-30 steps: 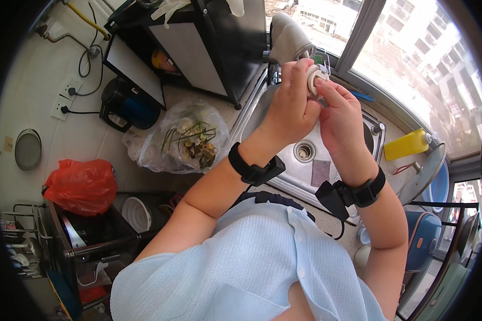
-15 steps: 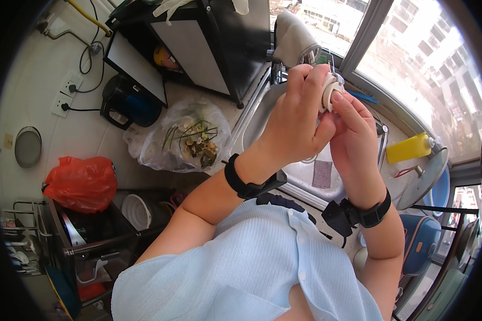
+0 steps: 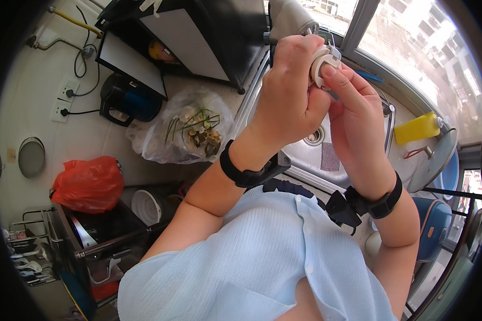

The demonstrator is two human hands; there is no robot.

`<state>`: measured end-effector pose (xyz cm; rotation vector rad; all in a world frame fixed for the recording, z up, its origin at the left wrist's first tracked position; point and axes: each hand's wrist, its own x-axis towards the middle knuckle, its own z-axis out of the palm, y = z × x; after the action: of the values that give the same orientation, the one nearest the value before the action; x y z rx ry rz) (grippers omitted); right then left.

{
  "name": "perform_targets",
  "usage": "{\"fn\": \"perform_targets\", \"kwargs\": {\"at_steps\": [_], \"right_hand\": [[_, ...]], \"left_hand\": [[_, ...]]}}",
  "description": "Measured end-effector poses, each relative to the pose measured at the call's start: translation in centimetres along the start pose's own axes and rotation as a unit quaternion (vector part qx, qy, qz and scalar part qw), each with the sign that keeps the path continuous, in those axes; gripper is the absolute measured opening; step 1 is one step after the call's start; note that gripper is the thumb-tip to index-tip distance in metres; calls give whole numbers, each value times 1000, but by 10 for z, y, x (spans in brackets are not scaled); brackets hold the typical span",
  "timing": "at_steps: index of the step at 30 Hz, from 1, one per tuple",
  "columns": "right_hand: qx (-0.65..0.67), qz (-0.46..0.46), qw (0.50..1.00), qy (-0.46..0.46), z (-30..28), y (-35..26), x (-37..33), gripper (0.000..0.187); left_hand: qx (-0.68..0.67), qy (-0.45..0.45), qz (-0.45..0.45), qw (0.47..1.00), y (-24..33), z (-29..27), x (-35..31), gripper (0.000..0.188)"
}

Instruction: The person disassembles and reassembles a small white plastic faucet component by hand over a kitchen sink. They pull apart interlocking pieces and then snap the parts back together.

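On my feed the left hand (image 3: pixel 294 88) and right hand (image 3: pixel 353 101) both grip a white round piece (image 3: pixel 325 58), probably light and stiff, slick if wet, best pinched by its rim, above the sink (image 3: pixel 308 156), near the far window (image 3: pixel 420 51).

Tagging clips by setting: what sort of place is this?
Most likely a home kitchen: there's a metal sink under the window, an electric kettle by the wall, and a clear bag of food scraps on the counter.
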<state>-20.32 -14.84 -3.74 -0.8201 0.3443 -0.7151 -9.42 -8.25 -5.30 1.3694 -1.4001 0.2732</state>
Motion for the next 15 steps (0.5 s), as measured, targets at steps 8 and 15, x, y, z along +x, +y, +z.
{"fn": "perform_targets", "kwargs": {"at_steps": [8,15], "right_hand": [[-18,-21,1000,7,4,5,4,11],[-22,9,1000,-16,6,-8,1,16]], "left_hand": [[2,-23,-2,1000,-3,-5,-1,53],[-20,-74,28,997,-6,-12,1,60]]}}
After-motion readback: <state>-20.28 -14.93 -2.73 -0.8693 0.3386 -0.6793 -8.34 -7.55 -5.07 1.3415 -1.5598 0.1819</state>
